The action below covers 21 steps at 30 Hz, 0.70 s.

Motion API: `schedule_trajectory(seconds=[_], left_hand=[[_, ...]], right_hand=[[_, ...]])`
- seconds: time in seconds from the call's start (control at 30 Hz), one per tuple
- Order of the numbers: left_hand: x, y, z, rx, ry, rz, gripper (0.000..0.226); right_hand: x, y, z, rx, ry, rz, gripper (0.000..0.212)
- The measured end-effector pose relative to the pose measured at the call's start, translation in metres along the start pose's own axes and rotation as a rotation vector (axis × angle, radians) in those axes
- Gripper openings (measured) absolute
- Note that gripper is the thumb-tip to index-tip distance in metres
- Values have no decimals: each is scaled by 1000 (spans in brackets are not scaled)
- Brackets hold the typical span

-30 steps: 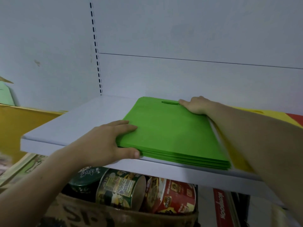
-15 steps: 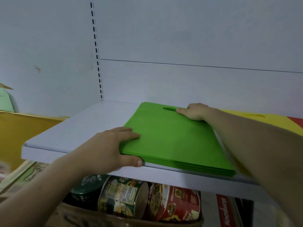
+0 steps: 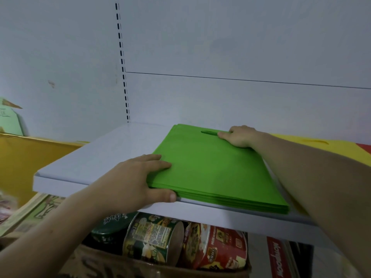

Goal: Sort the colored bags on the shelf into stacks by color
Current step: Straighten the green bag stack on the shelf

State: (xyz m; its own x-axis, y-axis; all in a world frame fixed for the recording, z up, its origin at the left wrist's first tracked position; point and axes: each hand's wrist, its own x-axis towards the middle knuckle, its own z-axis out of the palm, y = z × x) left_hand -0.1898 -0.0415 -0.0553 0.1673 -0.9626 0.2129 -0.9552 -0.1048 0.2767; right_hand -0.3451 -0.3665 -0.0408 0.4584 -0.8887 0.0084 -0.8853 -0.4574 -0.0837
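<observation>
Counts: one green stack (image 3: 216, 173), two hands, three cups, one yellow bag (image 3: 313, 141), and one red bag (image 3: 365, 147) showing only a corner. The layers at the stack's front edge are too thin for me to count.

The stack lies flat on the shelf (image 3: 90, 163), right of shelf centre, with its near edge at the shelf's front lip. Its long axis runs from the shelf's front to its back, skewed a little left at the far end. The handle slot end points at the shelf's back wall.

My left hand (image 3: 132, 183) grips the stack's near-left corner, fingers flat on top and thumb against the front edge. My right hand (image 3: 239, 137) rests on the far end with knuckles up, fingers bent and index tip at the slot. I can't tell whether it has hold of anything.

The yellow bag lies flat on the shelf, right of the stack, and the red bag lies beyond it.

Under the shelf sit a dark cup (image 3: 112, 225), a green cup (image 3: 152, 237) and a red cup (image 3: 216, 247), all on their sides in a box (image 3: 120, 265). Their labels are too small to read. The box lettering is cut off. A red pack (image 3: 277, 257) under the shelf's right end carries sideways white lettering I can't read.
</observation>
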Motion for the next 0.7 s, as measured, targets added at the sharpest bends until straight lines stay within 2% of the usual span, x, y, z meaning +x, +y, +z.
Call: schedule_trajectory(seconds=[0.57, 0.63, 0.7], left_hand=[[0, -4, -4, -44, -26, 7, 131], [2, -4, -9, -121, -10, -3, 125], [11, -6, -13, -249, 37, -39, 97]], right_hand=[[-15, -9, -3, 56, -1, -20, 82], [-18, -10, -4, 62, 6, -12, 83], [-20, -10, -7, 70, 13, -7, 83]])
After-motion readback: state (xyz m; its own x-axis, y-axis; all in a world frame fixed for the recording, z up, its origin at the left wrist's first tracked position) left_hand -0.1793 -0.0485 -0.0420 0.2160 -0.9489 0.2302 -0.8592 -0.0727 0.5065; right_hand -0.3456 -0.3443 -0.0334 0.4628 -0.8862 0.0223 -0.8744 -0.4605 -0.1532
